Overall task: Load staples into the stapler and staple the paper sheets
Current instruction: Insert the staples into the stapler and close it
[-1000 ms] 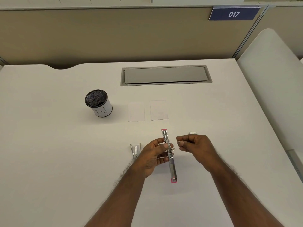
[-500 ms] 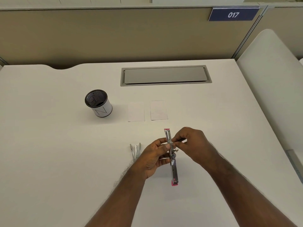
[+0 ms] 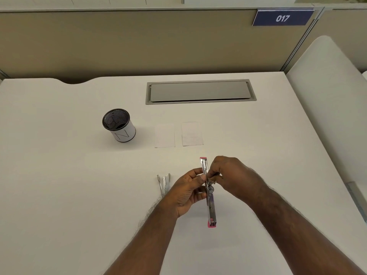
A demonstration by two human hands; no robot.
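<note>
The left hand grips the opened stapler mid-length, above the desk; its long axis runs away from the person, pink tips at both ends. The right hand, touching the far half's right side, has fingertips pinched there, presumably on staples too small to make out. Counted left to right: one mesh cup, one staple remover, two paper sheets side by side, one stapler.

— What is the right hand hiding?
— Its fingertips are covering the stapler near the middle; any staples there are too small to tell.
— And the left hand?
— It is screening part of the metal piece lying on the counter.
</note>
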